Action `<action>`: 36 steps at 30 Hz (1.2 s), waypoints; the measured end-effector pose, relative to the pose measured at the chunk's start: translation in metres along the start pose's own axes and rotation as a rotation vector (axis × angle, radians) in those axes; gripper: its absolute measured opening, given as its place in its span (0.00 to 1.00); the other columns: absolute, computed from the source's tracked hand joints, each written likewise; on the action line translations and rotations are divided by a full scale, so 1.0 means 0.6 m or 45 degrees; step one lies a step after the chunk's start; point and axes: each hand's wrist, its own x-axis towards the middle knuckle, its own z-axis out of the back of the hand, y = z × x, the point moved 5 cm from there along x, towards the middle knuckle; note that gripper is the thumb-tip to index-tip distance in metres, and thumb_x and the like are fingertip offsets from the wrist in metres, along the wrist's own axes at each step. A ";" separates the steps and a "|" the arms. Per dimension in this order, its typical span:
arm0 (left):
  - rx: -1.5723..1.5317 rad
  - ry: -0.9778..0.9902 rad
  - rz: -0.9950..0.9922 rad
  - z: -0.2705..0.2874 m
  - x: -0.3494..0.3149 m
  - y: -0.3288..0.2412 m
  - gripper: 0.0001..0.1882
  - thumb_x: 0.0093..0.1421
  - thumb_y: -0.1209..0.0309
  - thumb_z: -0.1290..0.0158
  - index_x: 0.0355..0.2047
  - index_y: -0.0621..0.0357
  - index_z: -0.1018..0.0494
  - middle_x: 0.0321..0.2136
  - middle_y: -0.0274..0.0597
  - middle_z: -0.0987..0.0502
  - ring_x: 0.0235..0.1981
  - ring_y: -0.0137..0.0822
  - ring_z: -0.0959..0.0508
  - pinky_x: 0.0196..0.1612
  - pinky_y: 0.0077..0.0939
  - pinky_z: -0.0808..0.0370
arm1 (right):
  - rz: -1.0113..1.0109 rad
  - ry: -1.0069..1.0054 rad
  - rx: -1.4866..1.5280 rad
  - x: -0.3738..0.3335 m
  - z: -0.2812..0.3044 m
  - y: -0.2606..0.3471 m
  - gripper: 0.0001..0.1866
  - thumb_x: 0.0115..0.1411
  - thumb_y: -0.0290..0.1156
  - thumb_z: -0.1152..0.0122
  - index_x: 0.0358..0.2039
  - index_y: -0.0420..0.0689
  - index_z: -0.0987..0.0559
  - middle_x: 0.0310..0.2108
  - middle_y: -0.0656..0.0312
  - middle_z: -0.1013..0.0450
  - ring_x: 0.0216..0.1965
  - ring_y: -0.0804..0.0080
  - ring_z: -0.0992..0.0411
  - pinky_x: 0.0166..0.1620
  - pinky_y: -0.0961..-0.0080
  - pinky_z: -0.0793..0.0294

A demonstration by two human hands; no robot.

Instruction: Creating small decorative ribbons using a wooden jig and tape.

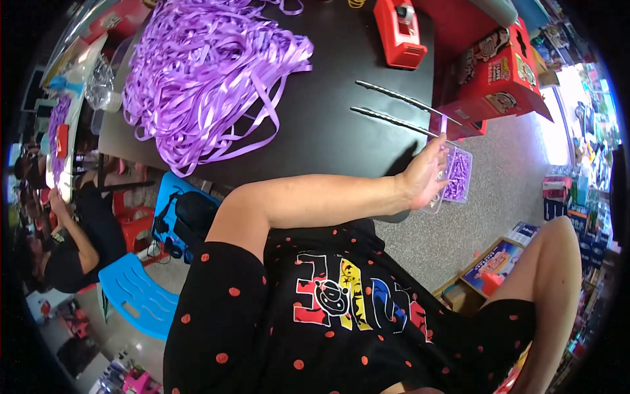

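My left arm reaches across to the right edge of the dark table (328,134). There my left hand (423,174) is open, fingers apart, over the near side of a clear plastic box (467,190) of small purple pieces (458,174). Just beyond my thumb, a short purple ribbon strip (443,123) lies across two twisted metal rods (397,96), which stick out over the table. Whether the thumb touches the strip is unclear. My right forearm bends down at the lower right, and that hand is out of the picture.
A large heap of purple ribbon (203,79) covers the table's left part. At the back right are a red tape dispenser (401,36) and a red carton (502,75). Blue stools (141,292) stand at left, near another person (79,249). Packed shelves line the right.
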 end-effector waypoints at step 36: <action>0.047 -0.089 0.034 0.004 0.005 0.009 0.47 0.54 0.35 0.52 0.63 0.52 0.50 0.60 0.32 0.45 0.51 0.28 0.41 0.44 0.24 0.39 | -1.127 0.754 0.596 0.166 -0.414 -0.117 0.06 0.53 0.33 0.35 0.28 0.45 0.21 0.20 0.76 0.32 0.17 0.90 0.44 0.20 0.89 0.51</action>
